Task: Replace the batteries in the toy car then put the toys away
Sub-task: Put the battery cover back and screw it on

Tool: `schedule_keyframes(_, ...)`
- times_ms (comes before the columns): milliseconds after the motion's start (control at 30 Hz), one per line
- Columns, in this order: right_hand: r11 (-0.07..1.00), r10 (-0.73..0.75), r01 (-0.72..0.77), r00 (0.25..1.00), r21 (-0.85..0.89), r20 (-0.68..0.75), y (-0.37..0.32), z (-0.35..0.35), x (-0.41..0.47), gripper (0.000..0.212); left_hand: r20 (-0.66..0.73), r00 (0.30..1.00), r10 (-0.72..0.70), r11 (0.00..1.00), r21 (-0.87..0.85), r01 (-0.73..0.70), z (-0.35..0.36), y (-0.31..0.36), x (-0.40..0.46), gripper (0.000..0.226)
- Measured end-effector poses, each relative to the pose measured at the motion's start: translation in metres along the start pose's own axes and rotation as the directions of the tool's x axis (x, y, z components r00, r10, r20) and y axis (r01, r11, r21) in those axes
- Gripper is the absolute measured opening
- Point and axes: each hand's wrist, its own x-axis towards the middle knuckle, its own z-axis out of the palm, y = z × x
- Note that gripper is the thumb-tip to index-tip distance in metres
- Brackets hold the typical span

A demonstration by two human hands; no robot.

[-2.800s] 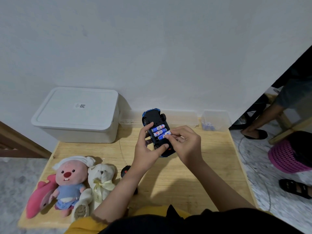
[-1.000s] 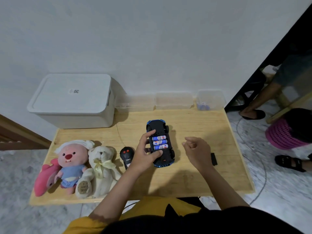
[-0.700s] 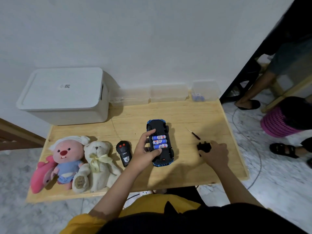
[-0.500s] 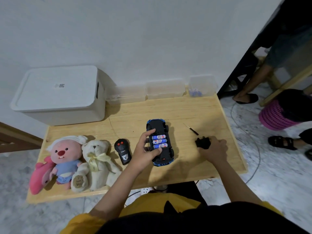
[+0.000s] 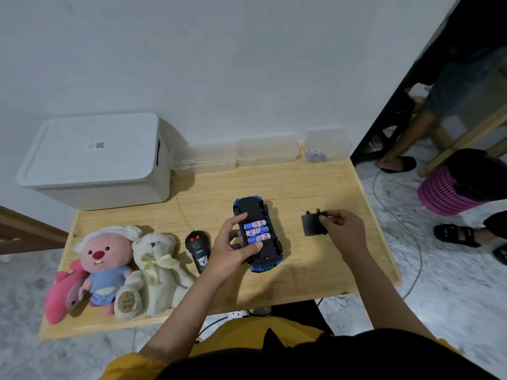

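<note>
The car point(image 5: 258, 233) is laid belly-up on the wooden surface point(image 5: 315, 272), its blue nose pointed toward the wall, and serves here as the landmark. Three batteries point(image 5: 256, 231) with blue-and-white labels are seated side by side in its open bay; red letters "AB" can be read on the farthest one, the rest of the print being too small to make out. The car is steadied by the left hand point(image 5: 233, 246), whose grip is curled over its left flank, a fingertip on the chassis beyond the batteries and the thumb pressed just below them.

Right of the car, the black cover point(image 5: 312, 224) is pinched at its right edge by the right hand point(image 5: 343, 229), a narrow grip between thumb and fingers. A thin tool point(image 5: 301, 208) is seen just beyond the cover; its kind cannot be told.

Left of the car lies the black remote point(image 5: 198, 249), with two red buttons and white print reading roughly "27MHz". Further left, a cream bear point(image 5: 156, 270), a pink plush point(image 5: 103, 261) in blue and a pink toy point(image 5: 61, 294) are grouped. Behind and left of the car a white lidded bin point(image 5: 93, 160) bearing a QR-code sticker is placed, with clear boxes point(image 5: 267, 150) lined along the wall.
</note>
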Motion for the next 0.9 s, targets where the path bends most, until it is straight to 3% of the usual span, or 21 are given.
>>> schedule_keyframes(167, 0.975, -0.133, 0.110, 0.985, 0.195, 0.109, -0.040, 0.011, -0.015, 0.019, 0.002, 1.000, 0.029, 1.000, -0.012, -0.029, -0.004, 0.006, 0.005, 0.069)
schedule_keyframes(400, 0.975, -0.165, 0.118, 0.953, 0.190, 0.255, -0.080, 0.033, -0.029, 0.017, 0.025, 0.992, 0.125, 0.992, -0.029, -0.124, -0.012, 0.022, 0.011, 0.071)
schedule_keyframes(900, 0.967, -0.238, 0.170, 0.869, 0.190, 0.433, -0.120, 0.073, -0.016, 0.017, 0.117, 0.974, 0.192, 0.979, -0.097, -0.182, -0.034, 0.055, 0.038, 0.075)
